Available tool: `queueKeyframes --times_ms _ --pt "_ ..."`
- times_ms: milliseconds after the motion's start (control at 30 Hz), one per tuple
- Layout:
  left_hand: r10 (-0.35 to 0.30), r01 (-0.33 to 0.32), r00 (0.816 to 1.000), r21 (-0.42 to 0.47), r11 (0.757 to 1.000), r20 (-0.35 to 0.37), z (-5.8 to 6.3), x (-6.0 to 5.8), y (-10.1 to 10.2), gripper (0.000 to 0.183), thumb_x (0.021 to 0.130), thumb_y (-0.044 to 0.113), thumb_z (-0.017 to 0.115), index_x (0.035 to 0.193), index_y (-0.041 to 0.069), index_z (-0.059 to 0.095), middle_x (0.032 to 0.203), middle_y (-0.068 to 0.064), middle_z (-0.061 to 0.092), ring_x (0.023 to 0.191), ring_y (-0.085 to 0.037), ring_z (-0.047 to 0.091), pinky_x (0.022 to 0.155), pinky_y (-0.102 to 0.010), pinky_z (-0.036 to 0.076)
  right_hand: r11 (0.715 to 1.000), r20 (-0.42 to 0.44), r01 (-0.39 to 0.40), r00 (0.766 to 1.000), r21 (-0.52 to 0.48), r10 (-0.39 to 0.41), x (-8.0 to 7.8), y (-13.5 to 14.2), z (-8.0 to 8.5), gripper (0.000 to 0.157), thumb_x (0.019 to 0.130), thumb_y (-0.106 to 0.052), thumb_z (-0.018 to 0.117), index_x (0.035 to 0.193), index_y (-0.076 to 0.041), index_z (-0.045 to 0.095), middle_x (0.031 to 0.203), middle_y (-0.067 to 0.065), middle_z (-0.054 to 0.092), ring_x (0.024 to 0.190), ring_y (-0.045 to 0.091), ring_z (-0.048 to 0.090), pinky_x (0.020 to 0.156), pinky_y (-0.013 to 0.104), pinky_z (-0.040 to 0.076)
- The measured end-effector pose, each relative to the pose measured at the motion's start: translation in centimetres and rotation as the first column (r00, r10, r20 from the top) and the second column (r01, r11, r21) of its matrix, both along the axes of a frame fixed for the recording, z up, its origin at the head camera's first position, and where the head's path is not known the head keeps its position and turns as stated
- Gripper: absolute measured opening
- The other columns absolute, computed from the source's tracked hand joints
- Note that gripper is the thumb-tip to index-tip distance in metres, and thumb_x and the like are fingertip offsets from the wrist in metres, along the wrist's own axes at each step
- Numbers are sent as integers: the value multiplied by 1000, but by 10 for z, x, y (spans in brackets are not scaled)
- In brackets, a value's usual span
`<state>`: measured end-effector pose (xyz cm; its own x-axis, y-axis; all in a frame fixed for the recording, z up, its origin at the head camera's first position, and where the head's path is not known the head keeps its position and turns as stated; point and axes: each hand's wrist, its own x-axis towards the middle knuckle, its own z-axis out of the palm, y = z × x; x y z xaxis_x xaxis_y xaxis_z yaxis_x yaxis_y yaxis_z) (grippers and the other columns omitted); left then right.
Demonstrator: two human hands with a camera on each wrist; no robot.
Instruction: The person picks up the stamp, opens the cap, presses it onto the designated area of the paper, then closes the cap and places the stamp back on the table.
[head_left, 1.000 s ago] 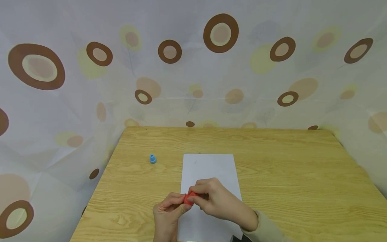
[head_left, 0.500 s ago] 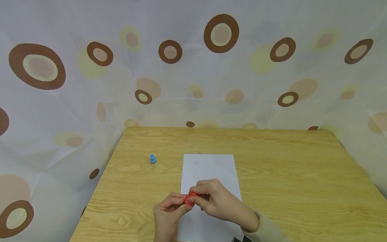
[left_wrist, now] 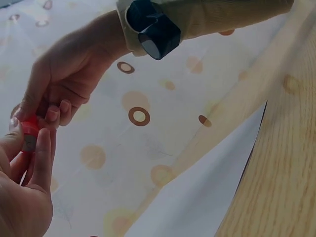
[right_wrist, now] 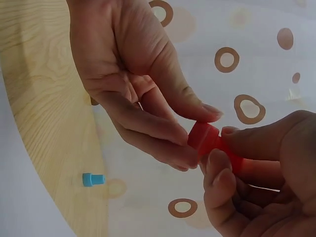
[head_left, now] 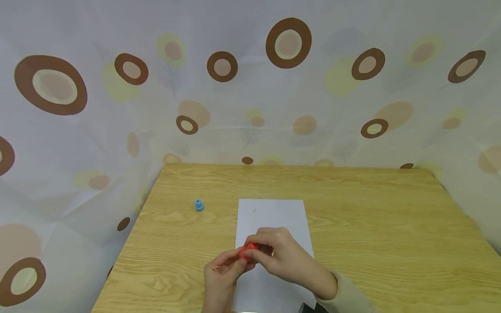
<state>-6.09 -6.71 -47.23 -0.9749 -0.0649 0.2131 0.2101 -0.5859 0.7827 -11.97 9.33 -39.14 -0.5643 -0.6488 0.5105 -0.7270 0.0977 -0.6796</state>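
A small red stamp-like piece (head_left: 248,251) is held between both hands. Its round grey end face shows in the left wrist view, toward the left hand's fingers. My left hand (head_left: 224,272) comes from below and pinches one end between thumb and fingertips. From the right, my right hand (head_left: 279,252) grips the other end with thumb and curled fingers. In the right wrist view the red piece (right_wrist: 203,137) has a wider part at the left hand's fingers and a narrower one running into the right hand's fingers, which cover the rest.
A white paper sheet (head_left: 270,287) with a faint mark near its top lies under the hands on the wooden table (head_left: 372,226). A small blue stepped piece (head_left: 199,205) stands left of the paper. Patterned white sheeting (head_left: 270,91) encloses the back and sides.
My left hand has shifted slightly right and resettled its fingers and thumb on the red piece. The right hand keeps its grip, a little higher. The blue piece and paper stay put.
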Motion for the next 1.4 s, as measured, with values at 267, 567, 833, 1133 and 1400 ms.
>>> queueKeyframes --times_ms 267,567,833,1133,1400 --pt "-82 82 996 2 997 -46 -4 -1 -7 28 94 -11 58 111 3 75 107 -14 73 93 -23 72 84 -36 58 999 -65 -32 997 32 34 -2 3 0 10 94 -4 68 92 -13 72 74 -8 59 64 -4 46 51 9 43" --pt "-61 61 997 4 998 -52 -2 0 -6 25 90 -12 62 109 -1 74 104 -13 73 96 -25 71 84 -39 58 997 -60 -63 996 32 65 -1 5 -4 9 95 -6 66 96 -13 72 75 -4 61 64 -3 48 51 8 43" --pt "-60 61 991 3 998 -120 -2 -1 -5 25 91 -12 61 113 -4 71 105 -13 72 98 -24 70 83 -38 58 997 -61 -75 995 21 76 -2 7 -8 10 93 -2 67 96 -11 71 74 -2 60 63 -3 49 50 11 45" --pt "-72 70 991 -20 997 -113 1 0 -5 25 91 -13 60 113 -7 70 106 -14 72 99 -26 70 84 -40 58 997 -23 -72 997 21 73 -1 8 -7 10 94 -5 66 98 -12 72 76 -3 61 64 -3 48 51 11 45" --pt "-102 107 993 -90 990 52 4 0 -7 26 86 -14 67 106 2 70 103 -12 72 94 -23 71 85 -35 59 997 -68 -45 996 63 49 -6 8 -8 16 92 -6 70 107 -4 73 81 -5 58 63 -4 44 52 10 43"
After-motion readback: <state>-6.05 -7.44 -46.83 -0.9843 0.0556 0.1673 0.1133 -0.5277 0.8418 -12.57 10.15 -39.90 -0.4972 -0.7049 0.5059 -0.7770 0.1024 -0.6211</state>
